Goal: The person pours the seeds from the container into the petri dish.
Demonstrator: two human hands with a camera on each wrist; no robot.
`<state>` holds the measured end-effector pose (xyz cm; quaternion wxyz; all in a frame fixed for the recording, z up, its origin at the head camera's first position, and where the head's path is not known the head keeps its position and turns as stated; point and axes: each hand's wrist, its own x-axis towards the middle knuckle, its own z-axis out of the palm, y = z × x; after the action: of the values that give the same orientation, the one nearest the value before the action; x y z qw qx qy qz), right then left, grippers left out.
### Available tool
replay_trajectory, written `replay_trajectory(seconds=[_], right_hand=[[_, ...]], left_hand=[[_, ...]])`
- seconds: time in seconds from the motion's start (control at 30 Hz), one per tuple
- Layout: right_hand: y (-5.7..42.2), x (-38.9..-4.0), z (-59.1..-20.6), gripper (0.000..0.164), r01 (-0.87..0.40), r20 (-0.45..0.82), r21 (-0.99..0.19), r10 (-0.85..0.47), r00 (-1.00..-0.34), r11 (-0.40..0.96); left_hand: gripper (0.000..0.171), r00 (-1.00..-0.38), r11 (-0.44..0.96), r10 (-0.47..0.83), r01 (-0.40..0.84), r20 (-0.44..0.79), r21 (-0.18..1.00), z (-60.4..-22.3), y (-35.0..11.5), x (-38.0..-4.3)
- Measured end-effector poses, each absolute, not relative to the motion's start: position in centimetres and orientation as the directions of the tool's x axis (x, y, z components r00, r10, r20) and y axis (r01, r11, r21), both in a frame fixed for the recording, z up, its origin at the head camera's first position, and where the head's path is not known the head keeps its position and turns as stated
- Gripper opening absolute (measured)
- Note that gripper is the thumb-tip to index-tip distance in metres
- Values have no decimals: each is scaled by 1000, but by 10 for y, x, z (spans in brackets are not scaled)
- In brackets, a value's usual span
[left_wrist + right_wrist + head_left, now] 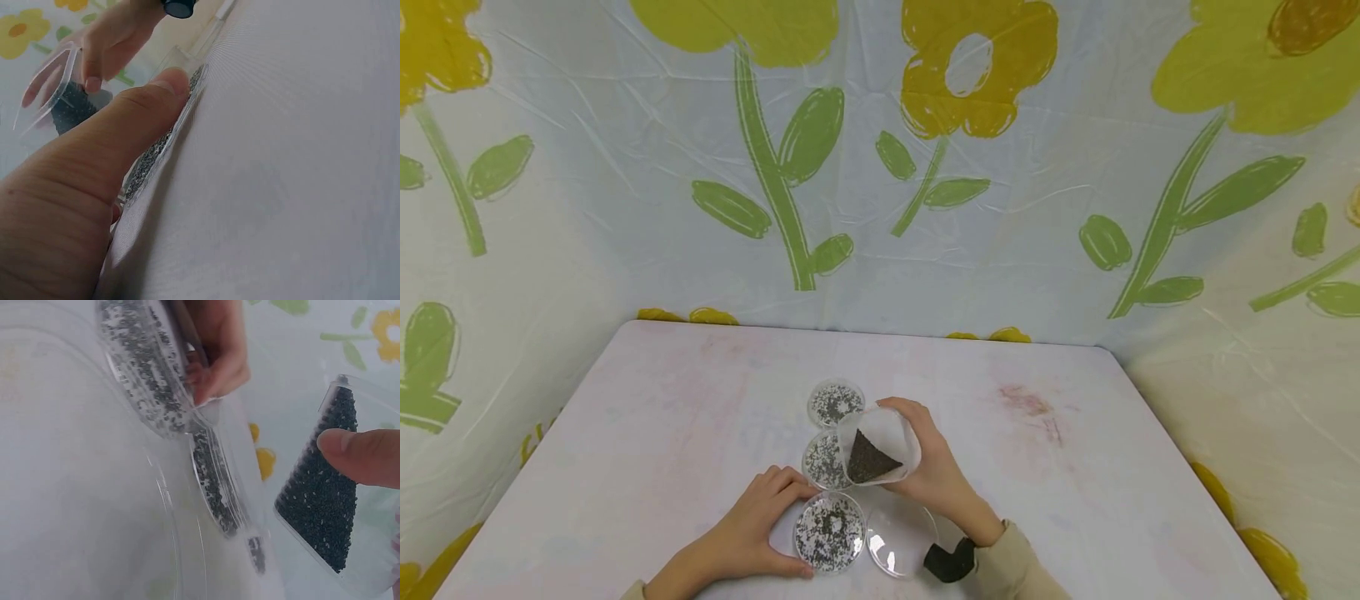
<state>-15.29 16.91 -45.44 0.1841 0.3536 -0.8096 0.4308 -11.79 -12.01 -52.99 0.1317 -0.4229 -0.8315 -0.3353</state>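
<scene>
My right hand (943, 475) grips a tilted clear plastic container (887, 427) above the table. Small black seeds (325, 481) lie heaped on one side inside it. My left hand (748, 529) holds the rim of the nearest round clear dish (830, 533) between thumb and fingers; the left thumb (144, 103) presses the edge in the left wrist view. Black seeds are scattered over this dish. Behind it, in a line, come a middle dish (822, 461), partly covered by the container, and a far dish (837, 402), both with black seeds.
A clear round dish or lid (898, 542) without seeds lies right of the nearest dish. A black device (950, 561) sits by the right wrist, overlapping it in view. The pale table (700, 400) stands before a flower-printed cloth (647, 167).
</scene>
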Motion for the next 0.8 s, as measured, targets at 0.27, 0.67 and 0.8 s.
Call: replay_trajectory(seconds=[0.27, 0.67, 0.8], right_hand=[[184, -155, -440, 93, -460, 391, -847, -272, -879, 268], [219, -198, -455, 90, -310, 289, -930, -129, -949, 197], [226, -216, -457, 89, -283, 267, -950, -122, -956, 134]], left_hand=[[82, -611, 420, 611, 789, 504, 448, -531, -119, -117], [82, -638, 438, 594, 768, 490, 467, -533, -119, -119], [82, -623, 428, 596, 781, 507, 455, -534, -118, -119]])
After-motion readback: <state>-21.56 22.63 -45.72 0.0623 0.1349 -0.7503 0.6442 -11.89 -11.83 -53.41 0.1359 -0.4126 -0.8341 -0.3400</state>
